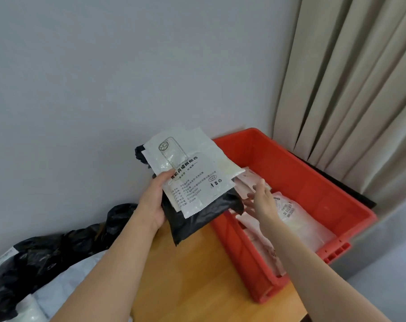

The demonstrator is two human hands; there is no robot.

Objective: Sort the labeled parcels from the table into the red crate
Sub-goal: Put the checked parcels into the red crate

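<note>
Holding a small stack of parcels, the left hand (154,201) keeps it up in the air just beside the near-left corner of the red plastic crate (299,182). The thumb presses on the white printed plastic pouch (192,173) on top, and the other fingers are hidden behind the black plastic mailer bag (197,217) below it, so the stack is pinched between thumb and fingers. I judge that the stack is held with the printed side up so that the text can be read before sorting.

The right hand (261,201) hangs over the inside of the red plastic crate with spread, relaxed fingers and holds nothing. It is close to the pale pink and clear parcels (297,219) that already lie in the crate; whether it touches them I cannot tell.

The crate stands on the light wooden table (197,275), and its far side is near the beige curtain (351,89). Left of the crate, more black and white bags (34,263) lie in a heap. Inside the crate, the far right part shows bare red floor, so room remains there. The way from the stack over the near rim looks open.
</note>
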